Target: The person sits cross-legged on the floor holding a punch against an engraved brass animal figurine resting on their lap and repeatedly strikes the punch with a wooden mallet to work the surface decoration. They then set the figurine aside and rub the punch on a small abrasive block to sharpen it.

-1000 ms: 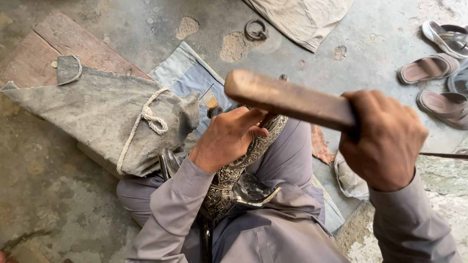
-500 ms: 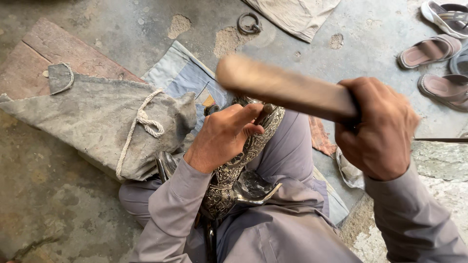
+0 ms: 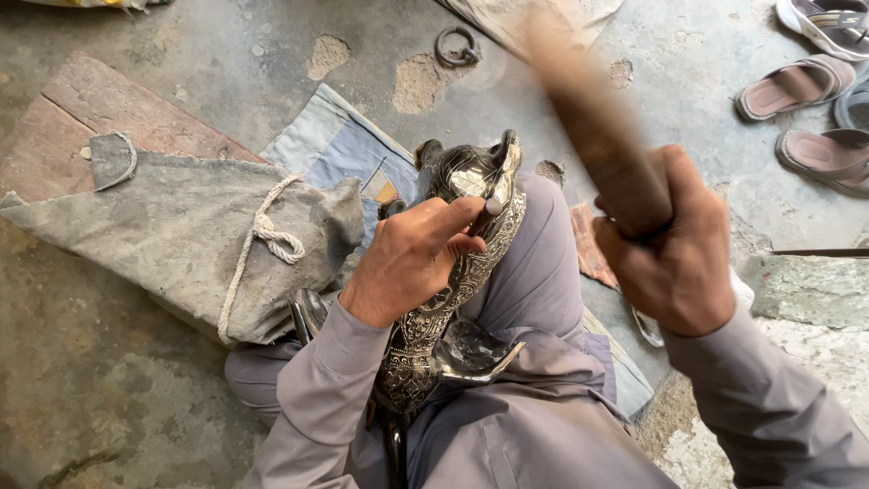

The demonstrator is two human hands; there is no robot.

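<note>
While the person sits cross-legged on the ground in grey clothing, an ornate engraved metal piece (image 3: 457, 272), dark and silvery with a curved head-like top, lies propped along the lap between the knees, its upper end pointing away from the body. Over it rests the left hand (image 3: 412, 258), fingers curled and pinched together near the shiny top of the piece, the forefinger stretched forward; whether a small tool sits in that pinch cannot be told. To the right and raised above the lap, the right hand (image 3: 679, 258) is closed in a full fist around a thick wooden handle (image 3: 593, 127), which slants up and away and is blurred toward its far end. Just left of the knees lies a dusty grey cloth sack (image 3: 172, 231) with a knotted pale rope (image 3: 262, 237) on it, partly over a reddish wooden board (image 3: 86, 113). Under the legs spreads a blue patched cloth (image 3: 330, 145). Farther off on the concrete floor (image 3: 226, 45) lies a small metal ring (image 3: 457, 47), and at the far right several sandals (image 3: 797, 86) sit together
</note>
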